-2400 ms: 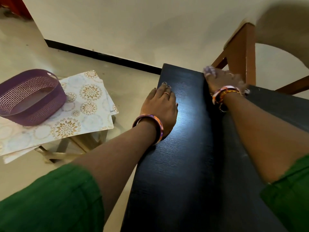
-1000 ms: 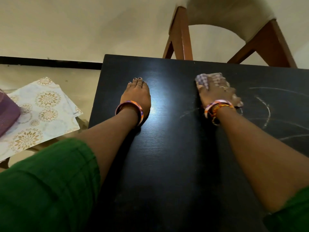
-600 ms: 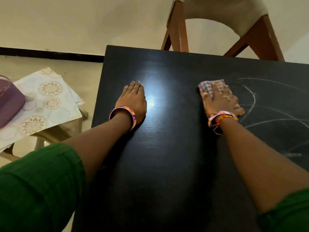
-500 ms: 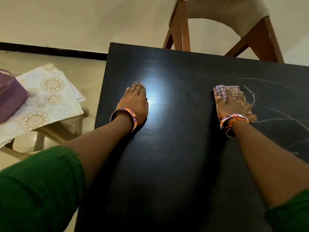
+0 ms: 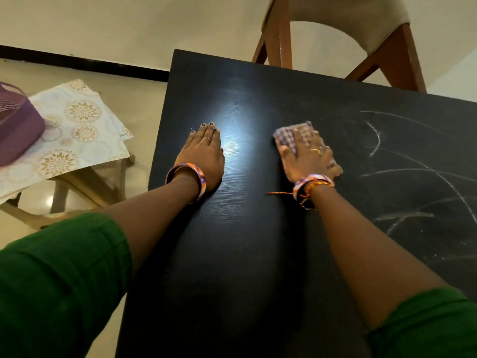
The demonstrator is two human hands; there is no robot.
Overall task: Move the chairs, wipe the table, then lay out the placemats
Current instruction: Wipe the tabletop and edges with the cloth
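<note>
The black table [image 5: 253, 241] fills the middle of the view. My left hand [image 5: 204, 153] lies flat on it near the left edge, fingers together, holding nothing. My right hand [image 5: 308, 157] presses a checked cloth [image 5: 291, 134] onto the tabletop; the hand is blurred. White streaks [image 5: 413, 177] mark the tabletop to the right of the cloth. A stack of cream placemats with gold flower prints [image 5: 74, 135] lies on a low stool at the left. A wooden chair with a beige seat [image 5: 343, 40] stands beyond the table's far edge.
A purple plastic basket [image 5: 15, 130] sits on the placemats at the left edge. The low stool [image 5: 77, 187] stands close to the table's left side. A pale floor and a wall with a black skirting [image 5: 85, 64] lie behind.
My right hand has slid the cloth left, back toward the table's middle, after a sweep to the right. My left hand has stayed flat in place.
</note>
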